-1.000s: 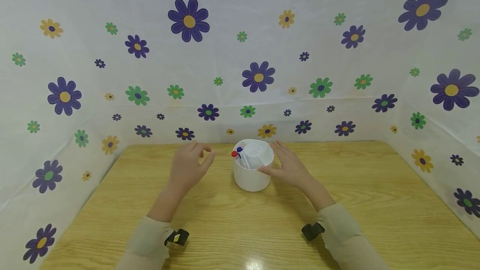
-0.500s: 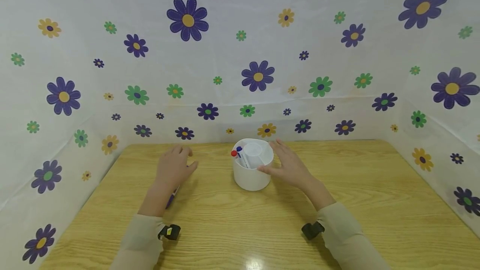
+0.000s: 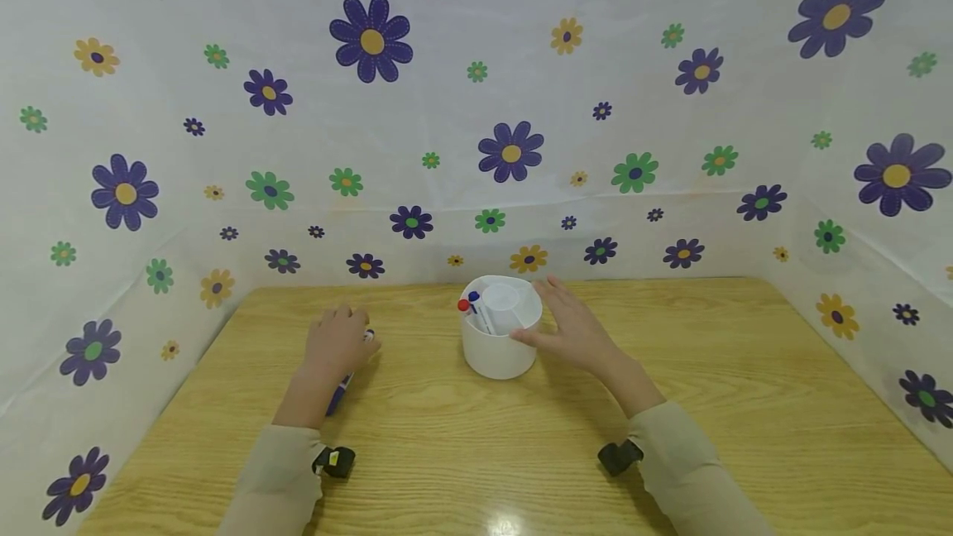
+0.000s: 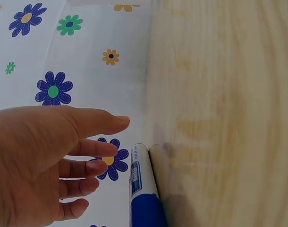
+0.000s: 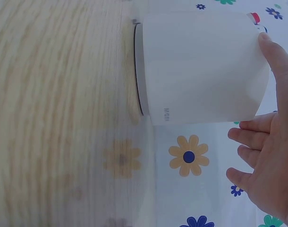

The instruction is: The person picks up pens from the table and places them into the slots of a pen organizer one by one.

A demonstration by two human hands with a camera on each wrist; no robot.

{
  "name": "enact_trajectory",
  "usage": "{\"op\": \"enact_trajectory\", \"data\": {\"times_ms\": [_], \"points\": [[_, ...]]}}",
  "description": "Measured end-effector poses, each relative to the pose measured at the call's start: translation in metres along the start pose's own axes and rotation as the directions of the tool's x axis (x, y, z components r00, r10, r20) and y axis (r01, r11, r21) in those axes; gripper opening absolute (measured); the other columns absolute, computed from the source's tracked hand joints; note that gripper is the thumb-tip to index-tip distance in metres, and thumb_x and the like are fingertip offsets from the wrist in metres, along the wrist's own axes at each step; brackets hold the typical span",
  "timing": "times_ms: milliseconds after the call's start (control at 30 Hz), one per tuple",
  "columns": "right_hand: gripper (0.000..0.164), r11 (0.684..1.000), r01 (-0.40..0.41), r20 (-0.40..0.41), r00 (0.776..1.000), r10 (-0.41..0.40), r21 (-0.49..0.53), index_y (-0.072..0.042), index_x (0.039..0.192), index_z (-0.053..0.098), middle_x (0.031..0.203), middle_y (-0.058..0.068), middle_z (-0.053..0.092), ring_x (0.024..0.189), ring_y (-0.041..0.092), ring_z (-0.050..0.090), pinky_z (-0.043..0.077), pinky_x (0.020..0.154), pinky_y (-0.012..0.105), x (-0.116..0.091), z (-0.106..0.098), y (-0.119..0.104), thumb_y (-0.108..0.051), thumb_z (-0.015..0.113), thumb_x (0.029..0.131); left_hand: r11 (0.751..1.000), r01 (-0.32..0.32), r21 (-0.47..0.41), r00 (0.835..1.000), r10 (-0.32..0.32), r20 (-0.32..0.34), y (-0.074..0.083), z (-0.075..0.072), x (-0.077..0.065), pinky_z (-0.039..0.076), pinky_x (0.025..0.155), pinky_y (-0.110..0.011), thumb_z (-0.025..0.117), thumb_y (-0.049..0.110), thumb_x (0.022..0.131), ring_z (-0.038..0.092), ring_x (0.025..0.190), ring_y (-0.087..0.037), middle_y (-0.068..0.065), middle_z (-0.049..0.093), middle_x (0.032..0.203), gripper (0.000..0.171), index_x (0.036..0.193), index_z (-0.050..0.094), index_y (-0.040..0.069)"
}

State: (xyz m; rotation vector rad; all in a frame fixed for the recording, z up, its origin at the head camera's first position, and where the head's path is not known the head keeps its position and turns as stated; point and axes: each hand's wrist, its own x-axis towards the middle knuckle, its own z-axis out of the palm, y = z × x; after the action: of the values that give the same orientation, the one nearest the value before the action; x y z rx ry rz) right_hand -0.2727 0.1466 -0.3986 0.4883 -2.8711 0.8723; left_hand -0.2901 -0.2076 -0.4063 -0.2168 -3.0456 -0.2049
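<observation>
In the head view my left hand [image 3: 337, 343] is over a blue-and-white marker [image 3: 340, 394] lying on the table, hiding its middle. The left wrist view shows that hand with relaxed fingers, its thumb tip close above the end of the marker [image 4: 146, 208] and nothing between thumb and fingers. A round white pen holder [image 3: 499, 354] stands upright at the table's middle. My right hand [image 3: 577, 329] rests at its right side, spread, thumb tip at the near rim and index finger at the far rim. Inside the holder stand a red-capped marker [image 3: 465, 306] and a blue-capped marker [image 3: 480, 310].
The pen holder has several compartments around a round centre cup [image 3: 502, 298]. Everything rests on a wood-grain table [image 3: 476, 453]. White cloth with printed flowers [image 3: 447, 106] encloses the table's back and both sides.
My left hand has moved left and down, away from beside the pen holder, to the marker on the table. My right hand and the holder have stayed in place.
</observation>
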Motion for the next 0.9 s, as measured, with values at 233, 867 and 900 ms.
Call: {"op": "enact_trajectory", "data": {"times_ms": [233, 867, 900], "points": [[0.093, 1.0, -0.002, 0.001, 1.0, 0.002, 0.0, -0.01, 0.152, 0.03, 0.161, 0.013, 0.025, 0.151, 0.036, 0.015, 0.021, 0.113, 0.066, 0.0, 0.0, -0.001, -0.06, 0.065, 0.083, 0.999, 0.038, 0.006, 0.997, -0.039, 0.066, -0.004, 0.005, 0.002, 0.041, 0.093, -0.059, 0.062, 0.025, 0.086, 0.05, 0.102, -0.038, -0.023, 0.056, 0.111, 0.043, 0.117, 0.06, -0.005], [0.093, 1.0, -0.001, 0.003, 1.0, 0.001, 0.002, -0.01, 0.152, 0.03, 0.16, 0.012, 0.026, 0.151, 0.036, 0.014, 0.021, 0.113, 0.066, 0.0, 0.001, 0.0, -0.06, 0.066, 0.083, 0.992, -0.027, 0.122, 0.994, 0.013, 0.112, 0.005, 0.01, 0.001, 0.044, 0.079, -0.048, 0.061, 0.023, 0.088, 0.048, 0.081, -0.029, -0.012, 0.056, 0.084, 0.022, 0.087, 0.063, 0.001], [0.093, 1.0, 0.0, 0.001, 1.0, 0.0, 0.004, -0.01, 0.152, 0.031, 0.16, 0.012, 0.027, 0.151, 0.036, 0.014, 0.021, 0.113, 0.066, 0.0, 0.001, 0.0, -0.06, 0.066, 0.082, 0.992, -0.033, 0.121, 0.993, 0.019, 0.113, 0.006, 0.009, 0.001, 0.044, 0.078, -0.048, 0.061, 0.023, 0.088, 0.048, 0.08, -0.029, -0.012, 0.056, 0.084, 0.021, 0.086, 0.063, 0.002]]}}
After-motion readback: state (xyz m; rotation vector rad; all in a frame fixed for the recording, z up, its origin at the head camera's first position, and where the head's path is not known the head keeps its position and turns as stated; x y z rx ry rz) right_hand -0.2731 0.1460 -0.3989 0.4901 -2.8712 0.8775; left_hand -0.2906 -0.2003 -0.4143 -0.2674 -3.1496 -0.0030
